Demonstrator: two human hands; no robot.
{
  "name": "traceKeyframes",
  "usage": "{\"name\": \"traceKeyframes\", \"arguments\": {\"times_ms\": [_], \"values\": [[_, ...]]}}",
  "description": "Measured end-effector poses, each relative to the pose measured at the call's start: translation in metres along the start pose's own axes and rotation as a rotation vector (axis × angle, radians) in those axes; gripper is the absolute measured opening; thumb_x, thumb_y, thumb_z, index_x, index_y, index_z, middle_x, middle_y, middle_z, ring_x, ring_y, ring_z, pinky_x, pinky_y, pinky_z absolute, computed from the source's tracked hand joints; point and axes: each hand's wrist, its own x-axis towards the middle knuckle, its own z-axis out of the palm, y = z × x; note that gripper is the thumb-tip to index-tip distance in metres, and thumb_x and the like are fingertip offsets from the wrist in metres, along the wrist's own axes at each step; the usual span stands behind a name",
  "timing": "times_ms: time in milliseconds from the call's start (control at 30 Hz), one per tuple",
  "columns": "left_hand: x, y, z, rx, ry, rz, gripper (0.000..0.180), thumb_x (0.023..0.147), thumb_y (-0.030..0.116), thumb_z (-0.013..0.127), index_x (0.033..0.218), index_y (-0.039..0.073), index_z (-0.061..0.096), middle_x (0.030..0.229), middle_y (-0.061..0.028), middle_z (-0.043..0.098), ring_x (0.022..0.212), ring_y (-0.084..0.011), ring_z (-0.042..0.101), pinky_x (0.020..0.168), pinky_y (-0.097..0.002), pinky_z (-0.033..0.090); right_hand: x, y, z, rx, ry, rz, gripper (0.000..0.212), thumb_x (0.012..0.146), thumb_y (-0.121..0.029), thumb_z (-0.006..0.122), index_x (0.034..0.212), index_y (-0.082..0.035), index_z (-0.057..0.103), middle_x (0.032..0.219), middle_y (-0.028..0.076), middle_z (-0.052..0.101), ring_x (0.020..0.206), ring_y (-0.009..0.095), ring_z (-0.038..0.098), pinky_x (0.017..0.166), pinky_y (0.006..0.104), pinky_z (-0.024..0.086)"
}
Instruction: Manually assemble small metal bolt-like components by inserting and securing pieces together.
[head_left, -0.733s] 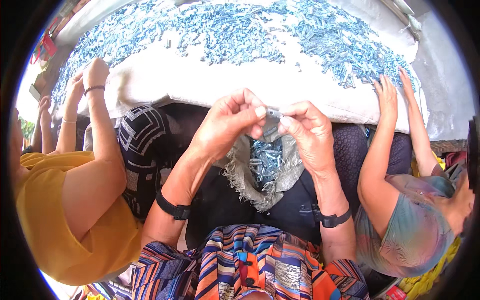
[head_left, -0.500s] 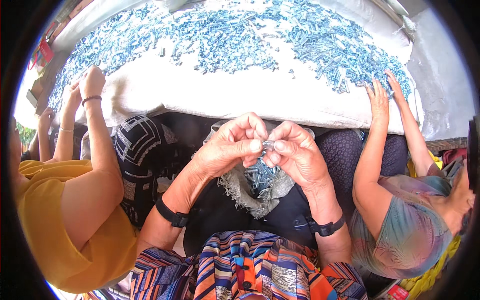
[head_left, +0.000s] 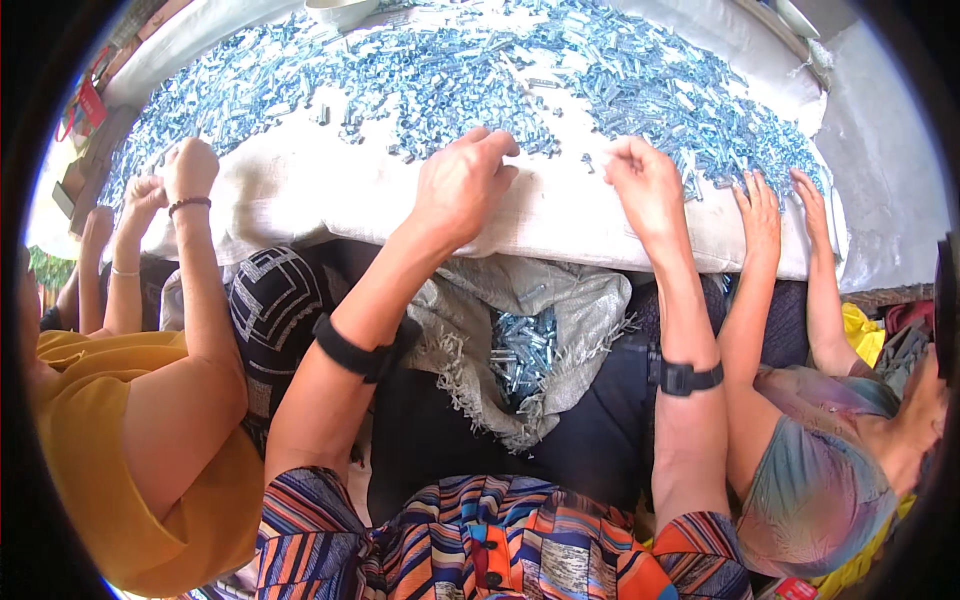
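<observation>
Over the front edge of a heap of small bluish metal pieces [head_left: 470, 110], my left hand [head_left: 465, 185] is bent with its fingers curled together. Its fingertips are partly hidden, so what they hold does not show. My right hand [head_left: 648, 185] is raised over the white cloth a little to the right, thumb and forefinger drawn in near a few loose pieces. Anything between those fingertips is too small to make out. Below both hands, a frayed grey woven sack [head_left: 580, 310] lies open at my lap, with metal fittings [head_left: 525, 350] inside.
A cloth-covered table [head_left: 330, 200] spans the front. A pale bowl [head_left: 340, 12] stands at its far side. A person in a mustard top [head_left: 150, 430] works close on my left; another in a patterned grey-green top [head_left: 820, 470] is close on my right, hands at the heap.
My hands were together above the sack with a small metal piece between their fingers. They have parted and moved forward to the table, and that piece is no longer seen in them.
</observation>
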Motion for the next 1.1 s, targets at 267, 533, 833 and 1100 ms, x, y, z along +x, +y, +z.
{"name": "traceKeyframes", "arguments": {"times_ms": [267,533,833,1100], "values": [[0.031,-0.002,0.033,0.221,-0.029,0.006,0.010,0.076,0.014,0.061,0.083,0.007,0.057,0.083,-0.0121,0.058,0.076,-0.0327,0.061,0.066,-0.0430,0.049,0.066,0.013,0.024,-0.439,0.037,-0.256,0.009,0.075,-0.005,0.052,0.079,-0.002,0.059,0.076,0.021,0.063,0.075,0.039,0.061,0.066,0.0457,0.047],[0.051,0.004,0.038,0.249,-0.066,-0.112,0.014,0.075,0.012,0.054,0.080,0.005,0.065,0.084,-0.0140,0.066,0.076,-0.0298,0.067,0.062,-0.0441,0.051,0.078,0.021,0.030,-0.712,-0.041,-0.409,0.008,0.071,-0.006,0.051,0.078,-0.003,0.052,0.078,0.021,0.060,0.078,0.042,0.058,0.068,0.0531,0.043],[0.026,-0.002,0.023,0.085,0.032,-0.038,0.010,0.078,0.012,0.050,0.079,0.005,0.058,0.077,-0.0156,0.062,0.072,-0.0352,0.063,0.061,-0.0468,0.048,0.088,0.010,0.021,-0.806,-0.252,-0.156,0.009,0.073,-0.009,0.058,0.079,-0.002,0.058,0.085,0.020,0.063,0.080,0.039,0.061,0.071,0.0476,0.047],[-0.023,-0.007,-0.024,-0.347,0.001,-0.165,0.018,0.079,0.022,0.062,0.084,0.004,0.061,0.071,-0.0163,0.062,0.065,-0.0334,0.061,0.061,-0.0408,0.048,0.009,-0.046,0.012,0.227,-0.319,0.187,0.012,0.081,-0.011,0.063,0.088,-0.003,0.058,0.075,0.006,0.060,0.066,0.016,0.059,0.063,0.0288,0.047]]}}
